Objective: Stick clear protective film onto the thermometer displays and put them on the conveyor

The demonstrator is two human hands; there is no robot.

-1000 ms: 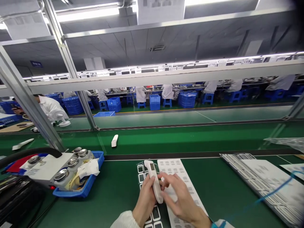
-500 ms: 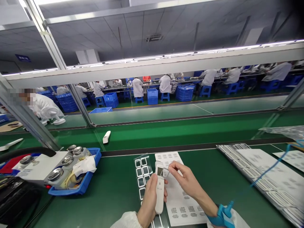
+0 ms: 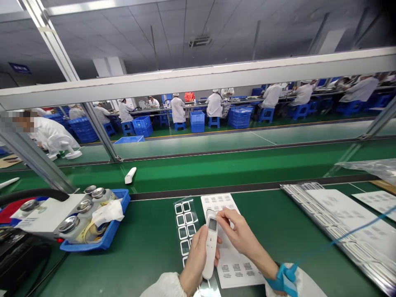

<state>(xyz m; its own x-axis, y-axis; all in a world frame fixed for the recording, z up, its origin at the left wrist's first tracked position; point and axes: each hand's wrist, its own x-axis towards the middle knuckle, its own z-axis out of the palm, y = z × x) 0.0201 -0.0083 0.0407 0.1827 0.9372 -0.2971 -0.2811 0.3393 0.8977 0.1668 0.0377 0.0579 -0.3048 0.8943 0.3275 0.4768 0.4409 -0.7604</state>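
A white handheld device point(image 3: 210, 246) with a small dark screen stands nearly upright in my left hand point(image 3: 195, 256), whose thumb and fingers wrap round its body. My right hand point(image 3: 239, 233) has its thumb and forefinger pinched at the upper right edge of the screen; whatever lies between them is too small to make out. Behind the device lies a white sheet of printed labels point(image 3: 239, 281). To its left is a clear sheet with white square frames point(image 3: 183, 233), partly covered by my left hand.
A blue tray point(image 3: 116, 232) with metal-topped bottles stands at the left. More label sheets and frame strips point(image 3: 332, 235) lie at the right, crossed by a blue cord. Another white device point(image 3: 130, 175) rests on the green belt beyond. People in white sit farther back.
The clear frame piece that hung from my right fingers is now at the device's screen, and my right hand has moved slightly left against it. The far white device has shifted left in view.
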